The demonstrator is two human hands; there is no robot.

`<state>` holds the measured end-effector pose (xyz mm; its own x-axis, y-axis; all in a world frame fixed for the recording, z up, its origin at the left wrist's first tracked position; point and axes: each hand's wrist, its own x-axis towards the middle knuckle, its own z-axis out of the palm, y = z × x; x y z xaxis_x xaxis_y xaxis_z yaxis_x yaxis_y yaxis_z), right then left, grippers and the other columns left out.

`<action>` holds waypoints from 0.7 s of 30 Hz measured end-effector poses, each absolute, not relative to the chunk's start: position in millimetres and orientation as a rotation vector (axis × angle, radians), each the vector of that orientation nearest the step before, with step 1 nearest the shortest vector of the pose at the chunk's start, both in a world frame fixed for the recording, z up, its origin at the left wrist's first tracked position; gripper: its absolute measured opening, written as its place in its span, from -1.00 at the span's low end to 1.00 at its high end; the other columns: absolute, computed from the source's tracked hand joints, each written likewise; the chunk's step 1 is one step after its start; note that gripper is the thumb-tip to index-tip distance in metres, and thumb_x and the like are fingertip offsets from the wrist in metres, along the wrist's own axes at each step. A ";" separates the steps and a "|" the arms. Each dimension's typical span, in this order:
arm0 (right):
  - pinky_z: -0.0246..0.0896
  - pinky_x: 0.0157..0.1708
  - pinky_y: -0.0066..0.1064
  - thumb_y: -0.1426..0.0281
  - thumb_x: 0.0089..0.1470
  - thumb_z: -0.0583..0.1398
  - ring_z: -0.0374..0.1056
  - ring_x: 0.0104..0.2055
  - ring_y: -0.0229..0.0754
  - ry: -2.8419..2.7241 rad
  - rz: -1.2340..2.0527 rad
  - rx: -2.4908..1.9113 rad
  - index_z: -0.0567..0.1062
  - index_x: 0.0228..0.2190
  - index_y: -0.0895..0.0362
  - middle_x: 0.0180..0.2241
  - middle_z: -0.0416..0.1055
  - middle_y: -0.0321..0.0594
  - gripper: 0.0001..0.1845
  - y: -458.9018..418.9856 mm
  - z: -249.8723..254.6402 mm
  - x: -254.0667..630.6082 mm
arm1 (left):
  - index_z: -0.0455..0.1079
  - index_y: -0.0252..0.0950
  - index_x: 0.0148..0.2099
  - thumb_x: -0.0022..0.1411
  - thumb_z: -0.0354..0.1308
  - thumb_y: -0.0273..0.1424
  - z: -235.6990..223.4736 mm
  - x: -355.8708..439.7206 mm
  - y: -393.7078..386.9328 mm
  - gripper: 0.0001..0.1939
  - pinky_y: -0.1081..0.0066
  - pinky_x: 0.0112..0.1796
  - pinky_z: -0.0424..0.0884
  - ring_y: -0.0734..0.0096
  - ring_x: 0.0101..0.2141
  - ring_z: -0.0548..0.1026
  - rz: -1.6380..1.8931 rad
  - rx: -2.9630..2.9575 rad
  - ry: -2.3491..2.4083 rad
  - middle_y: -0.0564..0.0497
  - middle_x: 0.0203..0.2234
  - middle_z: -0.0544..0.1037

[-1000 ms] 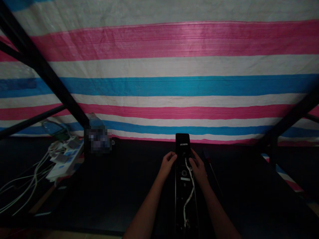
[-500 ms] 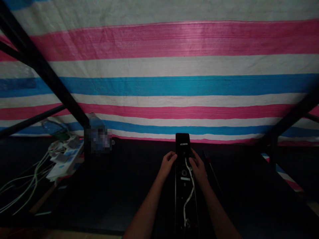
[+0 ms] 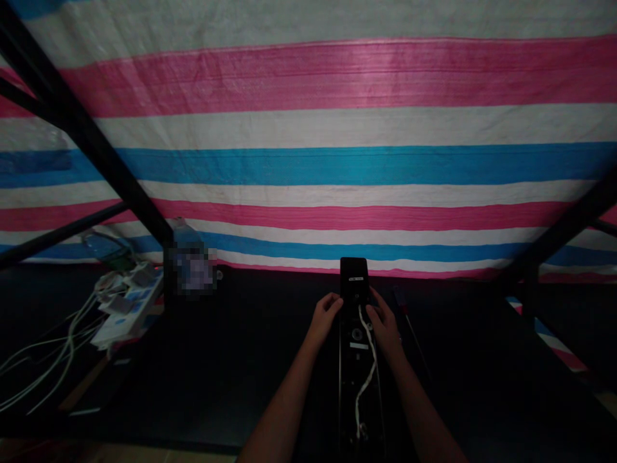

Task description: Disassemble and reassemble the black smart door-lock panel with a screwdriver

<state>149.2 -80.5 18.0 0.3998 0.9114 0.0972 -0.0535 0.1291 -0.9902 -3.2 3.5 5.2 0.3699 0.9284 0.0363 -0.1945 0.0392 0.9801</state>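
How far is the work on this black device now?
The white cable looks laid along the black device. The left hand and right hand hold its edges near the far end. Perhaps fixing or covering the exposed cable is left; the apparent screwdriver lies unheld at the right. Exact progress cannot be told.

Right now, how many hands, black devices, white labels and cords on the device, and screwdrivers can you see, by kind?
Hands: 2 (left hand, right hand)
Device: 1
Labels: 2 (upper label, lower label)
Cord: 1
Screwdriver: 1
Total: 7
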 end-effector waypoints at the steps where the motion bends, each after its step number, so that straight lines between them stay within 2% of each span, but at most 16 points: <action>1: 0.42 -0.30 -0.28 0.10 0.12 0.23 0.52 -0.28 -0.06 -0.907 0.864 -1.235 0.31 0.22 0.13 -0.24 0.61 -0.12 -0.29 -80.5 18.1 149.4 | 0.39 -0.29 -0.40 0.08 0.29 -0.02 5.3 -3.3 3.5 -0.59 0.47 -0.43 0.22 0.44 -0.47 0.30 1.012 1.220 0.788 0.13 -0.55 0.35; 21: 0.43 -0.24 -0.26 0.07 0.11 0.24 0.53 -0.22 -0.03 -0.912 0.854 -1.244 0.32 0.22 0.12 -0.17 0.60 -0.11 -0.28 -80.4 15.4 151.1 | 0.40 -0.29 -0.39 0.08 0.28 -0.01 7.9 -3.3 2.4 -0.59 0.46 -0.39 0.22 0.43 -0.46 0.31 1.007 1.227 0.767 0.14 -0.54 0.36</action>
